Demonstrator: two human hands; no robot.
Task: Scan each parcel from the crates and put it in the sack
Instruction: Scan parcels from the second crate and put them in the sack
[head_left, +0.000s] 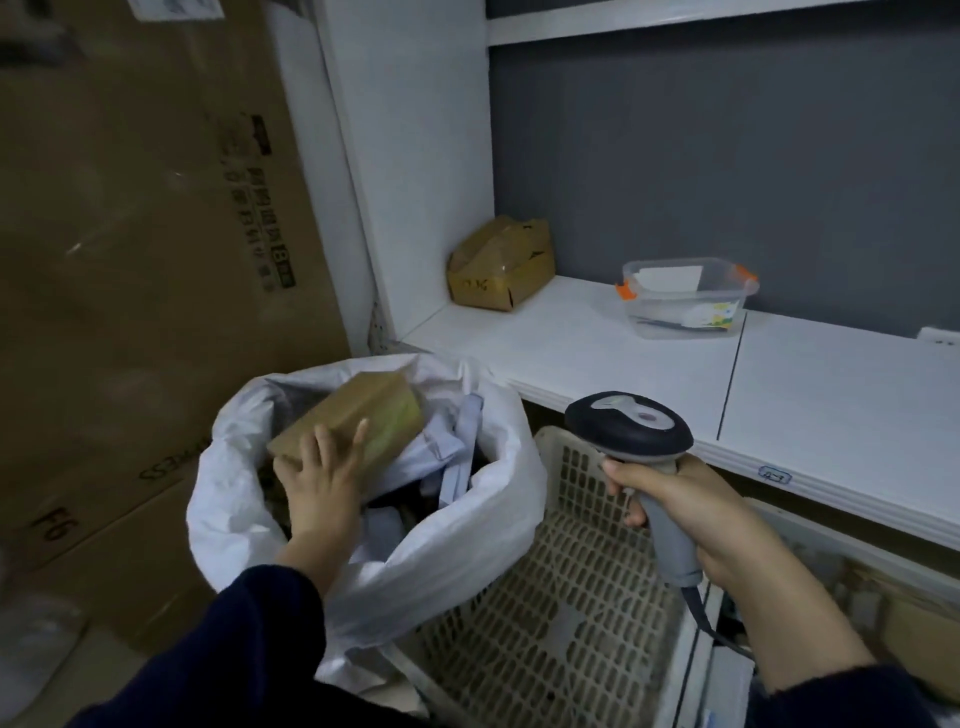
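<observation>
My left hand (319, 480) holds a brown cardboard parcel (358, 413) by its near end, over the open mouth of the white sack (467, 525). The parcel is tilted, its far end pointing into the sack. Several pale wrapped parcels (447, 452) lie inside the sack. My right hand (696, 514) grips the grey handle of a black and grey barcode scanner (631, 423), held above a beige perforated crate (566, 613). The crate's visible inside holds no parcel. A second crate (831, 540) at the right edge is mostly hidden under the shelf.
A white shelf (597, 343) runs behind the crates, carrying a crumpled brown box (501, 265) and a clear plastic tub with orange clips (685, 299). Large cardboard cartons (135, 260) stand at the left, close to the sack.
</observation>
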